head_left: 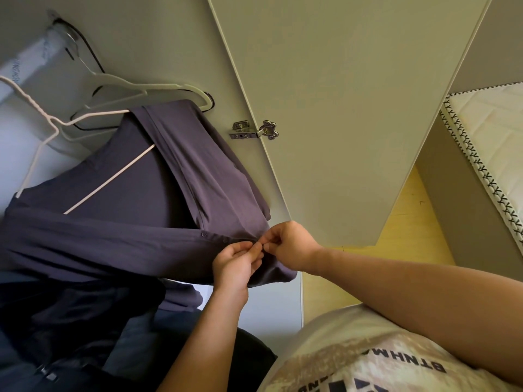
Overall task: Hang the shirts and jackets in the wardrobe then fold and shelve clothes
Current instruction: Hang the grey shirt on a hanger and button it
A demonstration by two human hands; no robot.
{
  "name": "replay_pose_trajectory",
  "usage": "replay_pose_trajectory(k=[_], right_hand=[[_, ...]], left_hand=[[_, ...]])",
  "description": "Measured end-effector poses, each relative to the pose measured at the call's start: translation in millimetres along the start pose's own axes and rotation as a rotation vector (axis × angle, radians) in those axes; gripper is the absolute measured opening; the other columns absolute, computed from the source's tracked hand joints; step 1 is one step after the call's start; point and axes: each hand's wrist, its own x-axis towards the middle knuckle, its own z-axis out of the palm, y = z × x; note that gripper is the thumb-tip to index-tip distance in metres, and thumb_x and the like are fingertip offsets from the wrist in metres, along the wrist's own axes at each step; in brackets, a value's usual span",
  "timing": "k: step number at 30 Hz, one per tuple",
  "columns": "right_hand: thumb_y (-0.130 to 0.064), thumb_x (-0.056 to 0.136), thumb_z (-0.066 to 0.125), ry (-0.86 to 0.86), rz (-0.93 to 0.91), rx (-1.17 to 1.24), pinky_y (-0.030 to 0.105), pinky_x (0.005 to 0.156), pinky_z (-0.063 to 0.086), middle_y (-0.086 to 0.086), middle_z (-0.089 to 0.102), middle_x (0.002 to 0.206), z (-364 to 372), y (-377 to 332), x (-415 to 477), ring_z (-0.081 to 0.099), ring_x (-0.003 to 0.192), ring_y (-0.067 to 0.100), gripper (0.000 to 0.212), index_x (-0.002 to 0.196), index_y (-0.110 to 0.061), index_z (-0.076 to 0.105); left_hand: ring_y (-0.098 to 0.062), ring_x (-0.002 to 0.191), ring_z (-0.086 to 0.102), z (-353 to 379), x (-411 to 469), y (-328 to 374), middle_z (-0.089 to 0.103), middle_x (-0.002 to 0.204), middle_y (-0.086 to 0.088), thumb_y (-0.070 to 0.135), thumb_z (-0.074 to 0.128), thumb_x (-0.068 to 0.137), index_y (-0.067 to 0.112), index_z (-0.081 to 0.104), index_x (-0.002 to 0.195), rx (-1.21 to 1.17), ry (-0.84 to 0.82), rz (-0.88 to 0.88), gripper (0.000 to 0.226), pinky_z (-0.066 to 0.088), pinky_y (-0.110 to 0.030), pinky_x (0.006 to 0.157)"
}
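Pale wardrobe panels and a strip of yellow floor (404,227) frame this downward look into an open wardrobe. Nearest the camera is the person's light printed T-shirt (353,357), with both bare forearms reaching forward from it. To the lower left lies a heap of dark clothes (70,321), too shadowed to tell apart.

Just beyond, the left hand (235,261) and right hand (288,244) meet at the front edge of a purple-grey shirt (135,193). Each hand has its fingertips curled and pinching the shirt's button band, the two almost touching; they seem to be working on a button there, though the fingers hide it. Another button (203,234) shows on the band just to the left of the hands.

The shirt hangs inside the wardrobe on a thin white hanger (109,179), whose bar crosses the open neck. Behind it a thicker white plastic hanger (133,87) hangs bare on the rail (28,60).

Farther right, a metal hinge (254,130) joins the open wardrobe door (339,108) to the cabinet. Past the door, a white quilted mattress (486,131) with patterned edging sits at the far right.
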Motion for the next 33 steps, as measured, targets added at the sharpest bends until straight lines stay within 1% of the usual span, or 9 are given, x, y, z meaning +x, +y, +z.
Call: replay_pose_trajectory(k=[4,9,12,15,18,23,28,31,33], right_hand=[[-0.008,0.095,0.06,0.015,0.015,0.065,0.005,0.068,0.044,-0.009,0.071,0.082,-2,2,-2,0.063,0.076,0.005,0.022,0.088,-0.021,0.076],[-0.009,0.095,0.06,0.029,0.032,0.155,0.013,0.075,0.049,-0.006,0.073,0.086,-2,3,-2,0.065,0.081,0.007,0.021,0.087,-0.022,0.074],[-0.012,0.096,0.059,0.02,0.041,0.172,0.011,0.07,0.046,-0.01,0.068,0.082,-1,6,0,0.062,0.076,0.004,0.021,0.085,-0.026,0.071],[-0.016,0.098,0.056,0.022,0.049,0.177,0.012,0.066,0.044,-0.011,0.063,0.079,0,10,0,0.057,0.072,0.004,0.024,0.083,-0.031,0.067],[-0.017,0.1,0.053,0.012,0.052,0.213,0.016,0.069,0.047,-0.009,0.062,0.081,-1,9,-1,0.057,0.074,0.008,0.023,0.085,-0.031,0.065],[-0.015,0.101,0.047,-0.034,0.15,0.282,0.029,0.077,0.058,0.006,0.071,0.098,-4,5,-1,0.066,0.084,0.021,0.019,0.107,-0.027,0.061],[-0.006,0.089,0.055,-0.152,0.203,0.281,0.027,0.072,0.057,0.004,0.07,0.103,-5,5,-4,0.065,0.086,0.019,0.036,0.118,-0.026,0.06],[0.002,0.084,0.06,-0.213,0.178,0.305,0.013,0.051,0.046,-0.001,0.067,0.089,-3,4,-5,0.06,0.064,0.003,0.036,0.114,-0.017,0.065],[0.001,0.083,0.066,-0.218,0.157,0.293,0.008,0.05,0.043,-0.006,0.066,0.083,0,5,-5,0.059,0.059,-0.003,0.029,0.109,-0.013,0.067]], left_hand=[[-0.017,0.076,0.076,0,2,-4,0.076,0.074,-0.003,0.007,0.077,0.086,0.007,0.068,0.093,0.111,0.001,0.095,0.012,0.056,-0.021,0.062],[-0.015,0.071,0.074,-2,2,-3,0.076,0.072,-0.003,0.008,0.074,0.088,0.011,0.069,0.091,0.274,-0.036,0.268,0.006,0.056,-0.02,0.062],[-0.011,0.069,0.073,-4,2,-2,0.075,0.073,-0.001,0.008,0.069,0.092,0.018,0.069,0.09,0.338,-0.074,0.322,0.01,0.055,-0.019,0.062],[-0.008,0.069,0.071,-3,1,-1,0.076,0.074,0.0,0.006,0.064,0.095,0.022,0.069,0.094,0.281,-0.125,0.27,0.017,0.054,-0.018,0.064],[-0.009,0.069,0.07,-3,-1,2,0.075,0.076,-0.001,0.003,0.061,0.097,0.018,0.07,0.099,0.075,-0.163,0.126,0.017,0.056,-0.021,0.065],[-0.01,0.066,0.07,-3,-3,10,0.072,0.073,-0.002,0.003,0.056,0.098,0.01,0.07,0.105,-0.229,-0.229,-0.053,0.017,0.057,-0.023,0.062],[-0.012,0.06,0.064,-3,-2,18,0.066,0.07,-0.003,0.002,0.051,0.101,0.012,0.069,0.101,-0.328,-0.256,-0.081,0.021,0.056,-0.024,0.061],[-0.014,0.066,0.064,-3,-4,19,0.068,0.078,-0.005,0.003,0.049,0.101,0.016,0.069,0.098,-0.305,-0.24,-0.047,0.024,0.054,-0.026,0.069],[-0.018,0.076,0.068,-4,-5,20,0.071,0.086,-0.008,0.003,0.049,0.101,0.016,0.068,0.099,-0.273,-0.236,-0.028,0.023,0.054,-0.031,0.075]])
